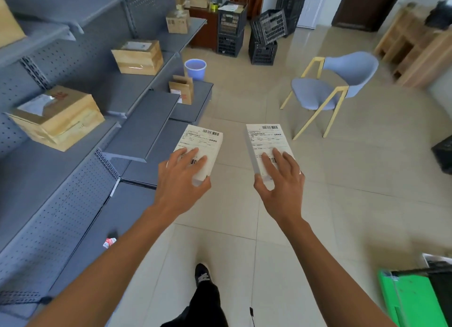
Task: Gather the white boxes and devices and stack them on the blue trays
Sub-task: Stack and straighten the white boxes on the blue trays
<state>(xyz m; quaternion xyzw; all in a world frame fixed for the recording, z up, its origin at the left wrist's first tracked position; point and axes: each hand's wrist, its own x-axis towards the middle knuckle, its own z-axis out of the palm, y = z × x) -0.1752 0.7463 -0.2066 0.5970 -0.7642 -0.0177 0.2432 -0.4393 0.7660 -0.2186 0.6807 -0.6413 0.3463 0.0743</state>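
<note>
I hold two flat white boxes out in front of me above the tiled floor, each with a printed barcode label on top. My left hand (182, 177) grips the near end of the left white box (204, 141), fingers spread over its label. My right hand (281, 180) grips the near end of the right white box (265, 138) the same way. No blue tray is in view.
Grey metal shelving (73, 170) runs along the left with brown cardboard boxes (57, 116) on it. Ahead stand a blue bucket (195, 68), black crates (265, 37) and a blue chair (330, 92). A green crate (411, 299) sits at the lower right.
</note>
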